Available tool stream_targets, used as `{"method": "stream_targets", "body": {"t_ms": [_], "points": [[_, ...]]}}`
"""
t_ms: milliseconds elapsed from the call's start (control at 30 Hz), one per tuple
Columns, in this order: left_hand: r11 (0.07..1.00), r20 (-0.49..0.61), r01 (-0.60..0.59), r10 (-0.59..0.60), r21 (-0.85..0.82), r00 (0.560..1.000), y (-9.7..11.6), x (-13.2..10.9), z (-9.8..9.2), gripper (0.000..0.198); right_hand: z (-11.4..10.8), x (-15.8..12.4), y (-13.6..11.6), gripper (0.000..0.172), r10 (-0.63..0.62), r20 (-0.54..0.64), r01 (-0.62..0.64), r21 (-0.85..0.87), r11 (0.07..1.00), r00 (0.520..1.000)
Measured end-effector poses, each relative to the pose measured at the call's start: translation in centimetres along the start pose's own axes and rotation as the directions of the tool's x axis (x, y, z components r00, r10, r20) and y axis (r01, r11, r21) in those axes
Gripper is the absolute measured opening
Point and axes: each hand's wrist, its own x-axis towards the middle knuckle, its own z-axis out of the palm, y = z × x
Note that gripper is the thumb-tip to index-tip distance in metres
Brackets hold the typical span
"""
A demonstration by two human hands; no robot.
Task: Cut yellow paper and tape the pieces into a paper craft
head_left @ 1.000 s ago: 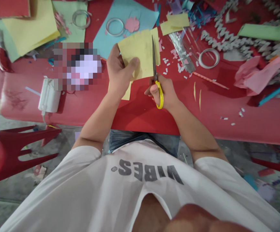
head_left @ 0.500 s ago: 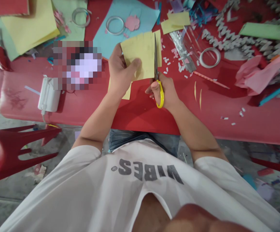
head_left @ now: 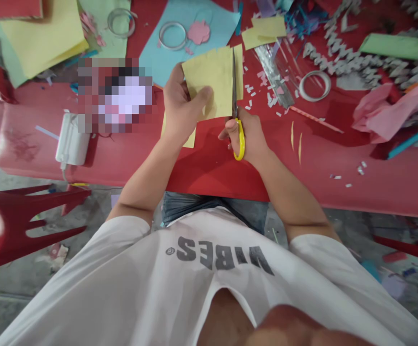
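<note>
The left hand point(head_left: 185, 101) pinches the yellow paper point(head_left: 211, 72) under its thumb, apparently to keep it steady above the tabletop point(head_left: 216, 173). The right hand point(head_left: 252, 137) grips the scissors point(head_left: 241, 139) by their handle, blades near the paper's right edge, seemingly for a straight line. Beyond the paper lies a blue sheet point(head_left: 151, 62).
</note>
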Motion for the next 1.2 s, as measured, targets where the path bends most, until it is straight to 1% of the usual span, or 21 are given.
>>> {"method": "stream_targets", "body": {"t_ms": [133,300,433,533,600,733,933,1033,1200], "points": [[1.0,-0.008,-0.03,0.03,-0.003,1.0,0.0,0.0,0.0,0.042,-0.1,0.2,0.1,0.074,0.009,-0.006,-0.009,-0.005,1.0,1.0],[0.998,0.005,0.003,-0.003,0.062,1.0,-0.3,0.3,-0.4,0.046,-0.2,0.2,-0.1,0.075,0.044,0.005,-0.044,-0.037,0.998,0.999],[0.999,-0.023,0.028,-0.027,0.041,0.999,-0.3,0.7,-0.5,0.054,-0.1,0.1,0.1,0.069,0.021,-0.01,-0.021,-0.012,1.0,1.0],[0.996,-0.03,0.085,-0.085,0.028,0.996,0.2,0.5,-0.4,0.065,0.0,0.1,0.4,0.064,-0.012,-0.012,0.012,0.002,1.0,1.0],[0.993,-0.025,0.118,-0.117,0.027,0.993,0.6,0.3,-0.2,0.07,-0.1,0.0,0.5,0.065,-0.022,-0.011,0.022,-0.011,1.0,1.0],[0.993,-0.01,0.114,-0.113,0.022,0.994,1.1,0.1,-0.1,0.073,-0.2,0.1,0.4,0.067,-0.021,-0.004,0.02,-0.046,0.999,1.0],[0.989,-0.005,0.148,-0.148,0.017,0.989,1.9,0.0,-0.1,0.082,-0.1,0.2,0.5,0.065,-0.012,-0.007,0.012,-0.009,1.0,1.0],[0.985,-0.009,0.166,-0.166,0.042,0.986,2.0,-0.1,0.0,0.081,0.0,0.2,0.6,0.069,0.005,-0.008,-0.005,0.001,1.0,1.0],[0.99,-0.006,0.106,-0.106,0.091,0.994,1.5,-0.3,0.0,0.063,0.2,0.3,0.6,0.069,-0.007,-0.027,0.007,0.002,1.0,1.0]]}}
